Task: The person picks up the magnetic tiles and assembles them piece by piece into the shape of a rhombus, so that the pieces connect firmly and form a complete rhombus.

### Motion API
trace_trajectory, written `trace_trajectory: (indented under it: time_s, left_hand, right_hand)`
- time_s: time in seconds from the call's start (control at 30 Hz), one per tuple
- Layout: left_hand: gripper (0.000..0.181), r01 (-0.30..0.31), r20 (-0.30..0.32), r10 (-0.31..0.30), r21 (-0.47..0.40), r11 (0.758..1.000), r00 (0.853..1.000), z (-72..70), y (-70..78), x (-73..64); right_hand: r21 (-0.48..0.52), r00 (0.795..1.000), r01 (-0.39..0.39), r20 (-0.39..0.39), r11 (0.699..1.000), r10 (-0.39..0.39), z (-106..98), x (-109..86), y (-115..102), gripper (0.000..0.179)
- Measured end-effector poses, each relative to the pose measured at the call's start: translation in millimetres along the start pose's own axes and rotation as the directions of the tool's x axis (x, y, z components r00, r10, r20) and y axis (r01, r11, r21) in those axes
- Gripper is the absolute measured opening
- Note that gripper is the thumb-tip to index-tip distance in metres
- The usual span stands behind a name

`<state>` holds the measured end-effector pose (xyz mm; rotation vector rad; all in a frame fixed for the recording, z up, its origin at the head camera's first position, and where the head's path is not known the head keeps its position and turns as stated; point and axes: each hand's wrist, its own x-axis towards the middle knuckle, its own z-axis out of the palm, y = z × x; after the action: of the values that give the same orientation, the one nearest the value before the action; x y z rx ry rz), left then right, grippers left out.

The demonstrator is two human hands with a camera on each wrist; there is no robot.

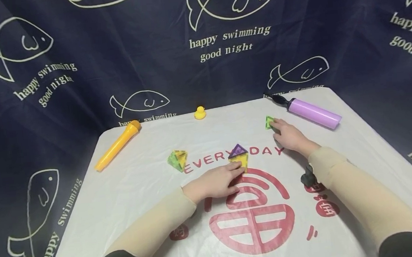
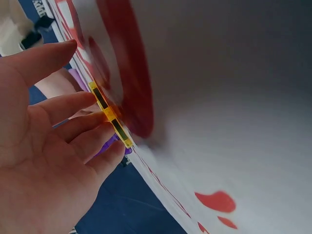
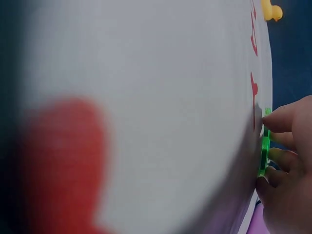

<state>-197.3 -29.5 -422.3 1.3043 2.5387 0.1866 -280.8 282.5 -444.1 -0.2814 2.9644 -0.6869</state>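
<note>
In the head view my left hand [image 1: 218, 181] rests its fingertips on a yellow magnetic tile [image 1: 244, 164], which lies against a purple triangular tile [image 1: 239, 152]. The left wrist view shows the yellow tile [image 2: 111, 114] edge-on beneath nearly straight fingers, the thumb held away. Farther right, my right hand [image 1: 290, 135] has its fingertips at a green triangular tile [image 1: 269, 122]. From the right wrist, thumb and bent fingers surround the green tile [image 3: 265, 146] low on the table; they partly hide it. A green and yellow tile piece [image 1: 178, 160] stands left of the left hand.
An orange toy microphone [image 1: 117, 146] lies at the table's left edge. By the back edge sits a yellow rubber duck [image 1: 200, 113]. A purple hand pump [image 1: 314, 113] lies at the back right, beyond the right hand. Dark fish-print curtain [image 1: 169, 57] surrounds the white table [image 1: 99, 221].
</note>
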Motion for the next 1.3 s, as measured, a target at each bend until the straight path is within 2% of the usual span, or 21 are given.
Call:
trace_trajectory:
  time_s: [0.33, 0.67, 0.8, 1.17, 1.3]
  left_hand:
    - [0.06, 0.074, 0.031, -0.072, -0.083, 0.994, 0.997, -10.8, -14.7, 16.7]
    - [0.06, 0.047, 0.021, -0.045, -0.097, 0.994, 0.999, -13.9, -21.0, 24.9]
    - [0.059, 0.024, 0.009, -0.023, -0.098, 0.995, 1.0, -13.4, -22.1, 27.1]
    - [0.058, 0.011, -0.009, -0.012, -0.095, 0.995, 1.0, -14.7, -23.3, 26.9]
    - [0.058, 0.009, -0.005, -0.01, -0.093, 0.996, 1.0, -13.9, -23.2, 25.4]
  right_hand:
    - [0.037, 0.999, 0.05, 0.018, 0.998, -0.051, 1.8, -28.7, -2.0, 0.055]
    - [0.05, 0.992, 0.121, 0.033, 0.991, -0.123, 2.1, -61.0, -17.1, 0.051]
    - [0.068, 0.991, 0.127, 0.043, 0.99, -0.13, 3.8, -71.6, -21.0, 0.052]
    - [0.073, 0.989, 0.136, 0.053, 0.988, -0.14, 8.7, -86.2, -28.1, 0.051]
    - [0.094, 0.987, 0.163, -0.005, 0.982, -0.163, 8.2, -84.6, -26.8, 0.053]
